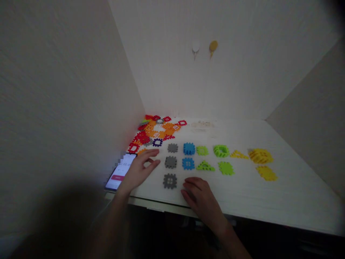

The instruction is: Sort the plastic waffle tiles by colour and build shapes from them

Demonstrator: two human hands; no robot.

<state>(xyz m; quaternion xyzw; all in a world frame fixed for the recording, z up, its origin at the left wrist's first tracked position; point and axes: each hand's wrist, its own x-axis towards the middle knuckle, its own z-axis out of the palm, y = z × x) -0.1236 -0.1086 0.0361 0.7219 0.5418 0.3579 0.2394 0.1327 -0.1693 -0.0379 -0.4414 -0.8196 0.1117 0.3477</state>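
Gray tiles, three of them, lie flat in a column between the two hands, running from near to far on the white tabletop (pixel 242 201). Nearest is the windowed gray tile (pixel 170 181), with the middle gray tile (pixel 170 162) and the far gray tile (pixel 173 148) beyond it. The left hand (pixel 142 166) is just left of the column, thumb and fingers parted around nothing, its tips near the middle tile but apart from it. The right hand (pixel 198 194) is just right of the windowed tile, fingers loosely bent, a gap between them and the thumb, and no piece visible in its grasp.

Right of the gray column come a blue stack (pixel 189 149) and, nearer, a blue windowed tile (pixel 188 163). Farther right are green pieces (pixel 226 168), among them a triangle (pixel 205 168), then yellow pieces (pixel 266 173). At far left, a jumbled pile (pixel 168 128) of mostly red and orange pieces spreads along the wall. Near left, a lit phone (pixel 114 181) lies by the left hand, which partly covers it. Two hooks (pixel 213 45) hang on the far wall.
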